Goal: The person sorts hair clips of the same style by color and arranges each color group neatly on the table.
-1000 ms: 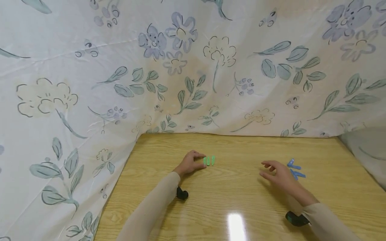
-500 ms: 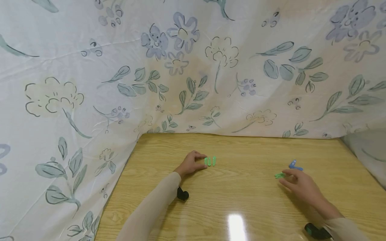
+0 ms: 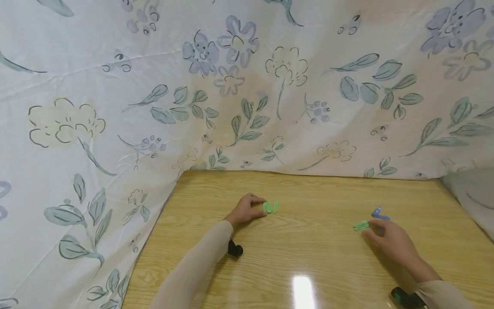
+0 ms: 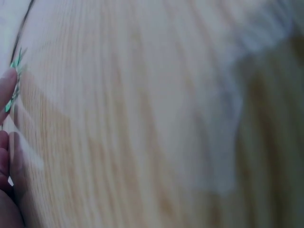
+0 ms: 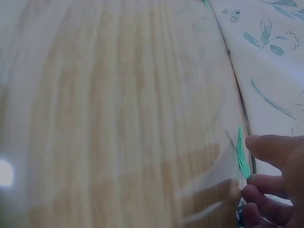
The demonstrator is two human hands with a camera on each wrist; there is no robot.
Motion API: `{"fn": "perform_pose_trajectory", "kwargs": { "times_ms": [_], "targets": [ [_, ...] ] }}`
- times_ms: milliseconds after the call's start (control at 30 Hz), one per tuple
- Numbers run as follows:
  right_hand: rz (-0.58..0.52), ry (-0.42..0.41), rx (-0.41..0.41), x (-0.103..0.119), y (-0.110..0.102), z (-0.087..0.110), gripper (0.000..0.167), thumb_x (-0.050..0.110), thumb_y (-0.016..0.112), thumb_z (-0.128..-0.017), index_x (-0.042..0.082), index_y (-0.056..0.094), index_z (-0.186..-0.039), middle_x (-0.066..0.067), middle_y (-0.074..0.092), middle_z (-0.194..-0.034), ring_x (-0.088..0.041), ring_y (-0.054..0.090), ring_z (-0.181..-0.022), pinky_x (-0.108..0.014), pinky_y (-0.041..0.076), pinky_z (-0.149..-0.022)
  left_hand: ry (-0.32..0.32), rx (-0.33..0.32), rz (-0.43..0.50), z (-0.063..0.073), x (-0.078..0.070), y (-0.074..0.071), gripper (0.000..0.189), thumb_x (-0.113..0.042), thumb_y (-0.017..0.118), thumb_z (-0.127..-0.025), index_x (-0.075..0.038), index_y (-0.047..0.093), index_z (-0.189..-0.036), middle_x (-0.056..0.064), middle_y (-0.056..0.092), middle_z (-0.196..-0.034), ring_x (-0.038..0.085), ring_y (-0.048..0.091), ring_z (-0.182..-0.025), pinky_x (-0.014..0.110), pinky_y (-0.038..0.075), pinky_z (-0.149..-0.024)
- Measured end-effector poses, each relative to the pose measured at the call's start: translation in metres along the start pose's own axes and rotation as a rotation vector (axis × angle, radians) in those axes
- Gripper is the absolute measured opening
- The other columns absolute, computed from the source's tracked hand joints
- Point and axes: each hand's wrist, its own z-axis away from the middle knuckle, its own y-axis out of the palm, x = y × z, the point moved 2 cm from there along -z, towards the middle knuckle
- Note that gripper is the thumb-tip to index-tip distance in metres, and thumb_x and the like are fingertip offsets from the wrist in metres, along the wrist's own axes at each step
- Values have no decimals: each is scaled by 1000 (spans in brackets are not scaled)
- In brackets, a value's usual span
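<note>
Three green snap hair clips (image 3: 269,207) lie side by side on the wooden table, left of the middle in the head view. My left hand (image 3: 244,209) pinches the leftmost one, thumb and forefinger at its two ends. In the left wrist view, a green clip (image 4: 19,61) shows partly behind a fingertip. Over on the right side, my right hand (image 3: 393,242) has thumb and forefinger at the right end of green clips (image 3: 360,225) lying crosswise. The right wrist view shows this green shape (image 5: 243,159) at the fingertips. Blue hair clips (image 3: 378,212) lie just behind that hand, partly hidden by it.
The wooden table (image 3: 305,240) reaches back to a floral cloth (image 3: 239,107) hung behind and on the left. A bright light reflection lies on the table near the front. Each wrist wears a dark camera.
My right hand has moved right and slightly nearer the front, over part of the blue clips. Green clips now show at its fingertips. My left hand has stayed put at its clip.
</note>
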Motion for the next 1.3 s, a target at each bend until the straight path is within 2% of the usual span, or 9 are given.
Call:
{"fn": "perform_pose_trajectory", "kwargs": {
  "times_ms": [167,467,1000,1067,1133,1233,1300],
  "targets": [
    [-19,6,6,3,2,-1,52,35,72,-94,-9,67,-121,-33,67,-116,-50,65,-101,-61,53,-80,2,0,0,0,-1,0,48,-28,81,-87,-13,70,-131,10,59,-120,22,52,-112,43,43,-103],
    [28,4,27,7,4,-4,65,42,78,-87,-8,65,-125,-37,59,-130,-60,54,-118,-70,45,-91,8,5,-1,-3,-2,-1,48,-31,81,-87,-15,70,-131,9,59,-121,21,52,-111,41,43,-101],
    [36,-12,26,13,3,-9,62,40,81,-83,-4,66,-124,-37,60,-128,-60,55,-116,-70,46,-88,-3,9,-5,-4,1,-1,48,-31,81,-87,-15,69,-131,10,58,-121,23,52,-113,44,43,-103],
    [29,-29,14,17,3,-10,58,37,82,-84,-4,67,-123,-34,65,-122,-52,63,-103,-62,51,-82,-4,8,-7,-4,2,-1,48,-31,81,-87,-15,69,-131,10,58,-121,23,52,-113,45,43,-103],
    [12,-50,-2,21,4,-12,56,33,82,-84,-5,67,-122,-28,69,-114,-33,66,-86,-47,53,-72,-5,6,-1,-4,2,-1,48,-31,81,-87,-14,69,-131,11,58,-121,24,52,-114,45,43,-104],
    [-36,-76,-12,28,8,-16,52,25,83,-83,-6,66,-121,-20,71,-104,-8,49,-65,-29,41,-56,-9,4,4,-4,1,-1,49,-31,81,-87,-14,69,-131,11,59,-121,24,52,-114,46,43,-104],
    [-60,-82,-9,33,12,-19,52,24,84,-83,-6,66,-122,-18,71,-103,-3,44,-61,-25,37,-52,-11,4,8,-4,0,-2,49,-30,81,-87,-14,69,-131,11,59,-121,24,52,-114,46,43,-104]
  ]
}}
